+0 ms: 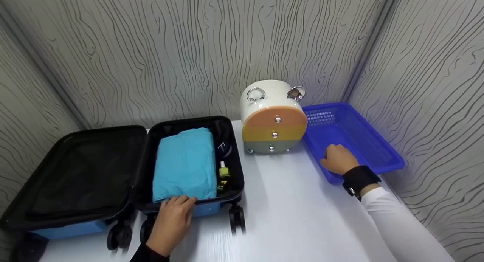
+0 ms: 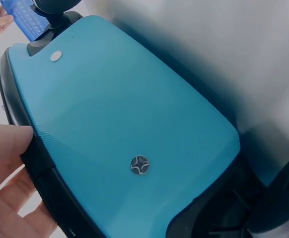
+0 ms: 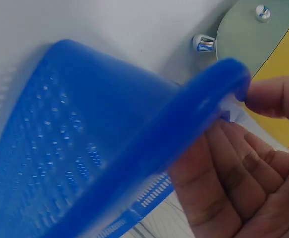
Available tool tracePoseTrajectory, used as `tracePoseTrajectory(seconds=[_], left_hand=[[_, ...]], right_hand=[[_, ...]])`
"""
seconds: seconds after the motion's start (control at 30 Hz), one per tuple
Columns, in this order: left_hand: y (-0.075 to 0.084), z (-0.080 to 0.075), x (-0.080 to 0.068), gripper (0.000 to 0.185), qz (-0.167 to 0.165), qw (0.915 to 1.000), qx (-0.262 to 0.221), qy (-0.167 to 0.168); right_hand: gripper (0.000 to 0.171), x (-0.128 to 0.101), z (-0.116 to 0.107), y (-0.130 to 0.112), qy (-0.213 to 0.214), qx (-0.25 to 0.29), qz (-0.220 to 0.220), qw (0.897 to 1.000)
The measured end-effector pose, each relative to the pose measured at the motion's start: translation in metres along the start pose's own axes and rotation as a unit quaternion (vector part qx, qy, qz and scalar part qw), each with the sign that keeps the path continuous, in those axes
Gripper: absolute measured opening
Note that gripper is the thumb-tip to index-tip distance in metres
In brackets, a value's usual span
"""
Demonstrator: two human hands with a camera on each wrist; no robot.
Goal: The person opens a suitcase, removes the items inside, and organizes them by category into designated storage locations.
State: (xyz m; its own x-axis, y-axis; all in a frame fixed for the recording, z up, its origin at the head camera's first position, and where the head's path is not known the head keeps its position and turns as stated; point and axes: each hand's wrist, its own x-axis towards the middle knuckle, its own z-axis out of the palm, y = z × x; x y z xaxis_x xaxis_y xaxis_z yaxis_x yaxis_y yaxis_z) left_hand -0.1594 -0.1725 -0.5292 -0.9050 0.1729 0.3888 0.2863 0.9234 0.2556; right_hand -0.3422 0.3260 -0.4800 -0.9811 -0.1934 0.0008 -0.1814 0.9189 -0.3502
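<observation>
An open suitcase with a black lining and blue shell lies in the head view. My left hand holds its front rim, thumb on the outside and the other fingers over the edge. Inside that half lies a folded turquoise cloth; a small yellow-green bottle with a white top and a dark round item sit beside it. At the right, my right hand pinches the rim of a blue plastic basket, thumb on one side and fingers on the other.
Between suitcase and basket stands a rounded white drawer box with orange, yellow and green drawers and two silver ears. The suitcase's other half lies open at the left. Patterned wall panels enclose the white table.
</observation>
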Motion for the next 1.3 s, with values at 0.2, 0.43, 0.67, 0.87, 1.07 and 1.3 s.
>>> tracePoseTrajectory(seconds=[0.2,0.43,0.67,0.87,1.07,1.3], left_hand=[[0.001,-0.002,0.001,0.016,-0.004,0.9999,0.001,-0.013],[0.001,-0.004,0.001,0.016,-0.005,0.9998,0.005,-0.02],[0.003,-0.006,0.004,0.015,-0.008,0.9992,0.018,-0.036],[0.004,-0.005,0.005,0.013,-0.006,0.9992,0.013,-0.036],[0.004,-0.006,0.006,0.013,-0.011,0.9992,0.006,-0.038],[0.004,-0.006,0.005,0.013,-0.009,0.9994,0.008,-0.031]], right_hand=[[0.034,-0.03,-0.007,-0.011,-0.076,-0.004,0.015,0.997],[0.026,-0.04,-0.02,-0.023,-0.163,-0.012,0.024,0.986],[0.028,-0.006,-0.028,-0.021,-0.107,-0.008,0.019,0.994],[0.056,0.024,-0.018,-0.013,-0.116,0.039,0.058,0.991],[0.035,0.036,-0.008,-0.014,-0.132,0.06,0.054,0.988],[0.01,0.024,-0.006,-0.016,-0.141,0.047,0.04,0.988]])
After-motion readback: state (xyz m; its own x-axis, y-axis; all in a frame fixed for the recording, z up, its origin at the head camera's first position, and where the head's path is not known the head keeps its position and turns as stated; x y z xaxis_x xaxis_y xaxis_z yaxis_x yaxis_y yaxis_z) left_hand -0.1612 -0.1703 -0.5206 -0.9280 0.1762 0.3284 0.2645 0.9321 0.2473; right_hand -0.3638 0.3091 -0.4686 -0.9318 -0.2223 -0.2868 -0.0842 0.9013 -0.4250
